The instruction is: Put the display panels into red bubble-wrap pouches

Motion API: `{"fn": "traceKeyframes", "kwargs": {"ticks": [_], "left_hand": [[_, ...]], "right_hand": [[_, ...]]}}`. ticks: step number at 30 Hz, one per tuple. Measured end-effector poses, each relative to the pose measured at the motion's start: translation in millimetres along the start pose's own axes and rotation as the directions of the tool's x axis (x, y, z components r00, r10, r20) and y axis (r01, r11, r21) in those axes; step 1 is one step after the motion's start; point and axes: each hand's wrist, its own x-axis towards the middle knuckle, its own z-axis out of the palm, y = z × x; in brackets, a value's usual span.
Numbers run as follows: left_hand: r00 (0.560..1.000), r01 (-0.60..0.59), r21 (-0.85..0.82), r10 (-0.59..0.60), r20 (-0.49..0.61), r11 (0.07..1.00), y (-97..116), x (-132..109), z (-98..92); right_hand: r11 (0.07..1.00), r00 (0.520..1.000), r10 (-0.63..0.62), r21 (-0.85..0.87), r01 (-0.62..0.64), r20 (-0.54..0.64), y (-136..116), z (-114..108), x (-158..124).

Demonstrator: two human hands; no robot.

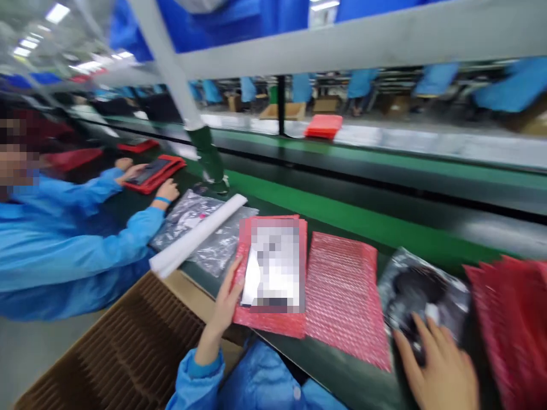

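Observation:
My left hand (224,304) grips the left edge of a red bubble-wrap bag (269,326), thumb on top. A flat rectangular item with a pale, blurred-out face (273,262) lies over that bag. Beside it on the right, a second red bubble-wrap bag (346,296) lies flat on the bench. Farther right is a clear plastic bag (395,279) with a coiled black cable (419,285) inside. My right hand (444,359) is over the near part of this clear bag, fingers spread and open. Whether its fingertips press on the plastic I cannot tell.
Red bubble-wrap bags (513,330) are stacked at the far right. A white roll (200,233) lies across clear plastic bags (213,256) on the left. A brown carton (115,341) stands below the bench edge. A co-worker's blue sleeve (85,250) reaches in at left.

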Motion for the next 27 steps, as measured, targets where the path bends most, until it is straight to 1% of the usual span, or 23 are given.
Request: {"fn": "traceKeyframes", "kwargs": {"ticks": [2, 6, 8, 13, 16, 18, 19, 20, 22, 23, 25, 26, 27], "left_hand": [[1.000, -0.006, 0.030, 0.006, -0.022, 1.000, -1, -1, -2.2], [1.000, 0.001, 0.064, 0.000, -0.023, 0.998, -3, 0, -4.6], [1.000, 0.008, 0.066, -0.006, -0.028, 0.998, -2, -1, -4.3], [1.000, -0.004, 0.065, 0.006, -0.031, 0.998, 1, -1, -2.1], [0.999, -0.026, 0.058, 0.028, -0.034, 0.998, -2, 1, -1.7], [0.999, -0.033, 0.052, 0.035, -0.026, 0.998, -4, 3, -1.7], [0.999, -0.038, 0.049, 0.039, -0.022, 0.998, -5, 3, -1.6], [0.999, -0.042, 0.047, 0.043, -0.020, 0.998, -5, 3, -1.4], [0.999, -0.046, 0.044, 0.047, -0.021, 0.998, -5, 3, -0.6], [0.999, -0.045, 0.039, 0.046, -0.021, 0.998, -5, 4, -0.2], [0.999, -0.047, 0.023, 0.048, -0.021, 0.999, -6, 4, 0.7], [0.998, -0.051, 0.013, 0.051, -0.019, 0.999, -7, 5, 1.2], [0.998, -0.057, 0.003, 0.057, -0.016, 0.998, -7, 6, 1.7]], "right_hand": [[0.999, 1.000, 0.020, 0.028, -0.020, 0.012, -5, -11, -9], [0.989, 0.997, 0.069, 0.131, -0.064, -0.034, -16, -15, -8], [0.980, 0.991, 0.118, 0.169, -0.106, -0.064, -19, -18, -7], [0.953, 0.957, 0.271, 0.171, -0.251, -0.107, -15, -31, -7], [0.950, 0.954, 0.285, 0.158, -0.269, -0.088, -18, -31, -1], [0.959, 0.968, 0.241, 0.167, -0.227, -0.067, -32, -27, 4], [0.964, 0.979, 0.198, 0.194, -0.184, -0.053, -43, -24, 5], [0.964, 0.990, 0.139, 0.233, -0.128, -0.033, -57, -21, 4], [0.950, 0.998, -0.029, 0.313, 0.012, 0.049, -89, -12, -1], [0.940, 0.986, -0.128, 0.332, 0.086, 0.108, -106, -7, -6], [0.928, 0.930, -0.298, 0.294, 0.229, 0.215, -135, 3, -17], [0.925, 0.905, -0.348, 0.250, 0.287, 0.246, -145, 9, -22], [0.923, 0.893, -0.373, 0.201, 0.329, 0.251, -152, 14, -25]]}}
